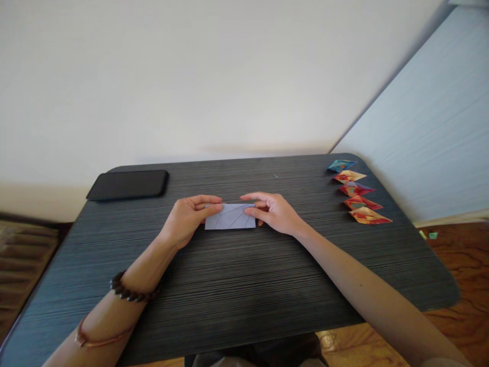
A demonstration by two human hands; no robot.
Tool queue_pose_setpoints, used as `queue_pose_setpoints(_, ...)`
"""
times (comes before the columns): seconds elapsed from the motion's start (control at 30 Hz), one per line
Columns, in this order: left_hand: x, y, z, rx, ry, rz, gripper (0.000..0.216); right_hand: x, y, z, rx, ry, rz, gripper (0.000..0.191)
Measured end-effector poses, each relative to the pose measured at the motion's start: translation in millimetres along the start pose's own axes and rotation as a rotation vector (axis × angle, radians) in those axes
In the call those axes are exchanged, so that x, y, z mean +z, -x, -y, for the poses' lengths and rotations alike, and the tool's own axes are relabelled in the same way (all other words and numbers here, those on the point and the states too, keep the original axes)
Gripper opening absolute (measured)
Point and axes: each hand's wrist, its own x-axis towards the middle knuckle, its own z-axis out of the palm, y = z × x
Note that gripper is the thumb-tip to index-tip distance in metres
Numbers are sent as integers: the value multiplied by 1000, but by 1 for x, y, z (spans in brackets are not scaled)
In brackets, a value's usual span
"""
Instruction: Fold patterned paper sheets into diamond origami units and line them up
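A small pale lavender sheet of folding paper (231, 219), a wide rectangle with slanting crease lines, is held just above the dark table's middle. My left hand (190, 216) pinches its upper left corner, thumb on the near face and fingers behind. At the upper right corner my right hand (274, 211) grips it the same way, its index finger stretched out above the top edge. The fingertips behind the paper are partly hidden. A dark bead bracelet (130, 291) and a thin reddish cord are on my left wrist and forearm.
Several folded paper pieces, a blue one (343, 165) and red-orange ones (370, 216), stand in a row at the table's right side. A black phone (128, 184) lies at the back left. The dark wood-grain table (237, 285) meets a white wall behind.
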Motion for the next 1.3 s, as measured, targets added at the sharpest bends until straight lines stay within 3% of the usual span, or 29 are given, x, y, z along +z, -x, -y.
queue_pose_setpoints(0.7,2,3,0,43,-30,4,39,1,1,-1,10,-68,-8,44)
queue_pose_setpoints(1.0,17,19,0,137,-201,-6,36,12,5,19,-71,74,-135,18)
queue_pose_setpoints(1.3,27,32,-3,316,-427,-96,27,27,7,21,-186,300,-207,10)
